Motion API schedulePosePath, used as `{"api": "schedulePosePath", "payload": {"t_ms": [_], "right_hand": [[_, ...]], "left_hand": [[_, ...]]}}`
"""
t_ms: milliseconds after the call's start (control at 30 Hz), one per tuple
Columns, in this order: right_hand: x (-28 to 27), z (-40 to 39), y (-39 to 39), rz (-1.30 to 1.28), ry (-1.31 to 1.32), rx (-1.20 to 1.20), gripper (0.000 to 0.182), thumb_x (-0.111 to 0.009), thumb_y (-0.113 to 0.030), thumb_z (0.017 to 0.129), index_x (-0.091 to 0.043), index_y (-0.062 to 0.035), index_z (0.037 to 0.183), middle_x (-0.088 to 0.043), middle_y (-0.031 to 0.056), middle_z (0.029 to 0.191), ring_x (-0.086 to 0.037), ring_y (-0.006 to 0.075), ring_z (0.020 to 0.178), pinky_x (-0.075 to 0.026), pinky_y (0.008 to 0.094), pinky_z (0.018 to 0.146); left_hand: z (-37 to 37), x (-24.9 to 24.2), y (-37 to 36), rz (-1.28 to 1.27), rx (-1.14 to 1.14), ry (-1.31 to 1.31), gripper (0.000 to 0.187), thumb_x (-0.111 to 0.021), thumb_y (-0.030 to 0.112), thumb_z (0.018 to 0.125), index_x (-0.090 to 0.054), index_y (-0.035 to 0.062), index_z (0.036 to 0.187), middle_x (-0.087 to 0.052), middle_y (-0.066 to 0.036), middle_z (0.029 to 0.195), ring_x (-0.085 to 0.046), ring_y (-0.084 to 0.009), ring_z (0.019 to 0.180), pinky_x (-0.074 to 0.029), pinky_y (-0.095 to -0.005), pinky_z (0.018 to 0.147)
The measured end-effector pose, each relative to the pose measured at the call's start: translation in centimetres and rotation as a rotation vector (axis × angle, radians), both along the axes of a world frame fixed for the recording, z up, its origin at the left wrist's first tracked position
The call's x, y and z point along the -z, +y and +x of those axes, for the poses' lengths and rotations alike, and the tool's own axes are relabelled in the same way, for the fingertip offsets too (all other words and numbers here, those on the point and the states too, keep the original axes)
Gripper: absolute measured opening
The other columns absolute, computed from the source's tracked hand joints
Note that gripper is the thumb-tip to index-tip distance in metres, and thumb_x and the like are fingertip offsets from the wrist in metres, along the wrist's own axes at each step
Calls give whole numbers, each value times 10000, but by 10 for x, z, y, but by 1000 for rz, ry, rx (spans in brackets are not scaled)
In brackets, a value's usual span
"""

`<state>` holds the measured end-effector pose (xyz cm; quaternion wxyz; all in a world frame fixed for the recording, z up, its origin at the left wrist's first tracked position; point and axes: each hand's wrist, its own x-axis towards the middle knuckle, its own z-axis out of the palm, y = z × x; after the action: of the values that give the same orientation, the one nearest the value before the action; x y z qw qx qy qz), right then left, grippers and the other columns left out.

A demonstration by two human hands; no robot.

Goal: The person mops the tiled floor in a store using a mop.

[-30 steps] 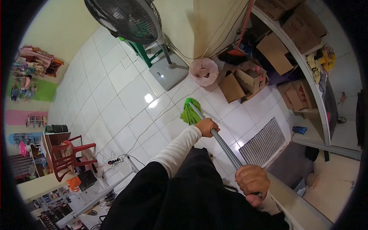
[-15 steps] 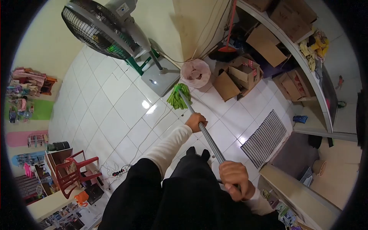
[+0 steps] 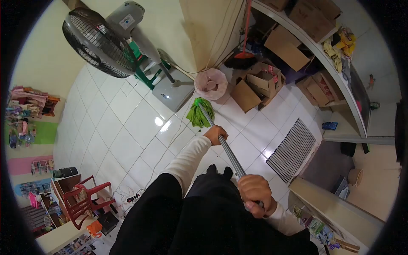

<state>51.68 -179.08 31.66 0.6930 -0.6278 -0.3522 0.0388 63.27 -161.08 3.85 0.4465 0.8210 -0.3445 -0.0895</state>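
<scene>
A mop with a grey metal handle point(image 3: 230, 154) slants across the middle of the view. Its green mop head point(image 3: 199, 113) lies on the white tiled floor, close to a pink-lined waste bin point(image 3: 211, 84) and the grey base of a standing fan point(image 3: 172, 92). My left hand point(image 3: 216, 135) is closed around the handle partway down. Higher up, near my body, my right hand point(image 3: 256, 194) grips the handle's upper end.
Open cardboard boxes point(image 3: 258, 87) stand right of the bin, with a red-handled broom point(image 3: 245, 42) behind. A striped mat point(image 3: 291, 148) lies before a doorway at right. At left are a red plastic chair point(image 3: 87, 199) and a power strip point(image 3: 133, 198); a thin cable crosses the floor.
The view has shifted a little, so the fan, bin and boxes sit slightly further left. Both hands keep their hold on the mop handle, and the mop head stays near the bin.
</scene>
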Motion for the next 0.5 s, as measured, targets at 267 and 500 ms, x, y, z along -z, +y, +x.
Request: {"api": "schedulePosePath", "payload": {"t_ms": [267, 500], "right_hand": [[37, -36, -6, -38, 24, 127, 223, -472, -123, 643, -349, -19, 489, -369, 97, 482, -382, 241, 424, -354, 346, 476], [-71, -42, -48, -116, 136, 63, 203, -492, -76, 575, -319, -47, 474, -310, 75, 461, -320, 235, 396, -308, 329, 438]], "left_hand": [[-11, 28, -4, 30, 2, -105, 257, -606, 123, 670, -447, 47, 484, -480, -114, 515, -498, -328, 567, -412, -415, 560], [-60, -50, -84, -86, 100, 135, 241, -613, 145, 700, -499, 53, 510, -513, -132, 531, -523, -331, 569, -410, -412, 529]]}}
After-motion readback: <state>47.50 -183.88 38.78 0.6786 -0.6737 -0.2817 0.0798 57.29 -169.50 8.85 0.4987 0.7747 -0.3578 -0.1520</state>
